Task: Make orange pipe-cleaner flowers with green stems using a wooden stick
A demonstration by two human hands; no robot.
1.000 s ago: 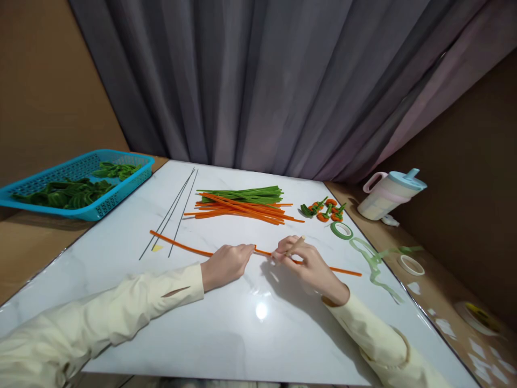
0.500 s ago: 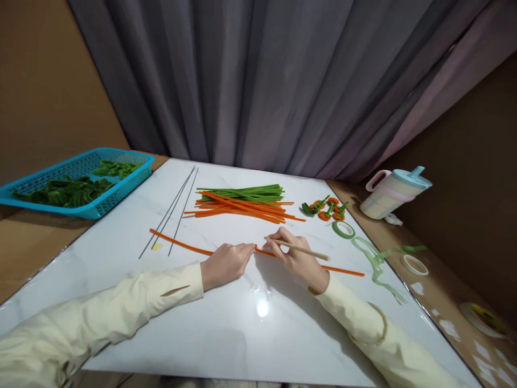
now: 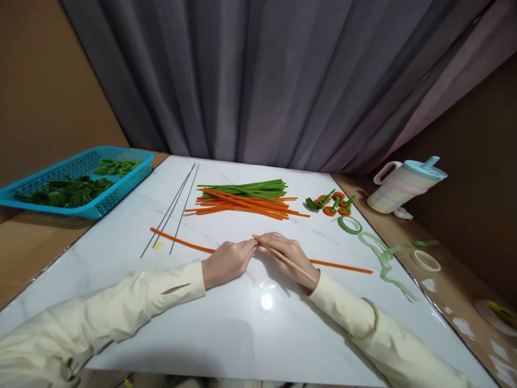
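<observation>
On the white desk [image 3: 258, 334], the left hand [image 3: 226, 262] and right hand [image 3: 286, 253] meet at centre, fingers pinched together on a long orange pipe cleaner [image 3: 181, 243], which is still straight; the right also holds a wooden stick [image 3: 291, 262]. At 12 o'clock lies an unused pipe cleaner bundle [image 3: 246, 198]; at 1 o'clock, a few finished flowers [image 3: 331, 203].

A long orange pipe cleaner [image 3: 181, 243] is lying flat across the desk's middle, a thin wooden stick [image 3: 288, 262] slanting over it.

Blue basket [image 3: 100, 200] of green loops, lidded cup [image 3: 406, 186], grey curtain [image 3: 258, 81].
</observation>
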